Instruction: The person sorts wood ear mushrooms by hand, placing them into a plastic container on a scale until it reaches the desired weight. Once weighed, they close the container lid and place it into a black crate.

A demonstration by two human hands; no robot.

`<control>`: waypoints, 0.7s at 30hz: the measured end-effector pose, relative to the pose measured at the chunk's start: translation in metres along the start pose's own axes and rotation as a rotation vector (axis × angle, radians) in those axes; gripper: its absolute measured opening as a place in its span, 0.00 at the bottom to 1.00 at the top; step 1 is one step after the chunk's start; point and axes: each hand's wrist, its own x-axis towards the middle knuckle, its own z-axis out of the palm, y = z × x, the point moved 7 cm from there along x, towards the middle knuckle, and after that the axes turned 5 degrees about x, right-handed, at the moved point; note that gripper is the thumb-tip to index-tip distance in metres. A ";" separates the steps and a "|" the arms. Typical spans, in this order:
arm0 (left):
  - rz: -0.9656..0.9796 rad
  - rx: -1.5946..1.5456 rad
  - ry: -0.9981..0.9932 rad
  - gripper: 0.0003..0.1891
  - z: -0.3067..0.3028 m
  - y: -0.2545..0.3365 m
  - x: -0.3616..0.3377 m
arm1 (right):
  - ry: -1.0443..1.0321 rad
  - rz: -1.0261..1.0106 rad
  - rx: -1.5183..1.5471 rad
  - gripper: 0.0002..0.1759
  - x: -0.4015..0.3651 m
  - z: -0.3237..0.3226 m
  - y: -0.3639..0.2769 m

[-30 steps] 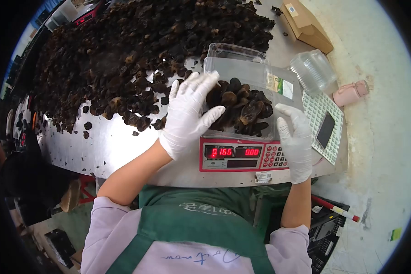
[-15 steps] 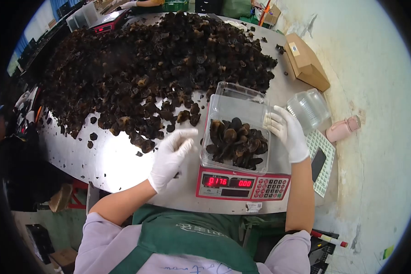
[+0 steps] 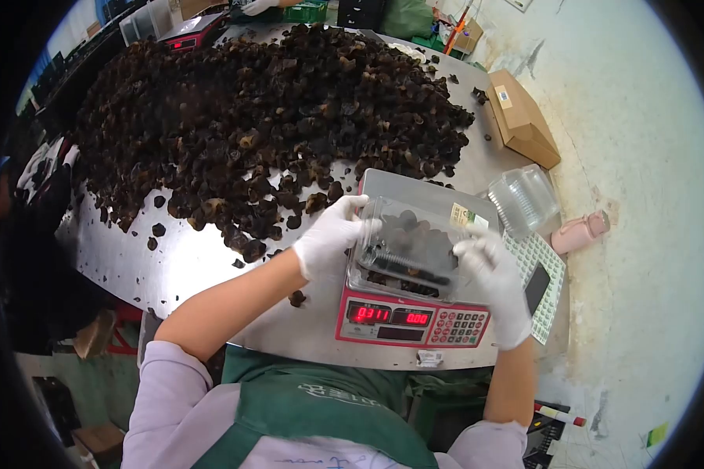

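A clear plastic clamshell box rests on the red digital scale, its lid now lying over the contents. Through the plastic I make out dark wood ear mushrooms, and a label marks the lid's far right. My left hand, in a white glove, pinches the lid's left edge. At the right edge my gloved right hand has its fingers bent onto the lid, slightly blurred. The left red display reads 0.311.
A large heap of wood ear mushrooms covers the metal table's far side. To the right are stacked clear boxes, a cardboard box, a pink bottle and a phone on a green-white sheet. Another person's gloved hand shows at the back.
The lid has swung from the far side over the mushrooms. My left hand moved right and away from me onto it; my right hand came nearer. The reading rose from 0.176 to 0.311.
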 end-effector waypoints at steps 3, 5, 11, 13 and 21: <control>-0.127 -0.264 -0.163 0.28 -0.017 -0.006 -0.016 | 0.241 0.002 -0.249 0.22 -0.039 0.021 -0.007; -0.136 -0.239 -0.105 0.24 -0.023 -0.012 -0.040 | 0.425 0.175 -0.060 0.23 -0.057 0.013 0.004; -0.147 -0.011 -0.011 0.08 -0.003 -0.009 -0.074 | 0.016 0.646 0.405 0.16 -0.072 0.030 0.036; -0.210 -0.038 -0.020 0.06 -0.001 -0.011 -0.067 | 0.037 0.670 0.425 0.11 -0.070 0.030 0.036; -0.112 0.083 -0.164 0.05 0.011 -0.008 -0.076 | 0.045 0.585 0.367 0.07 -0.067 0.022 0.035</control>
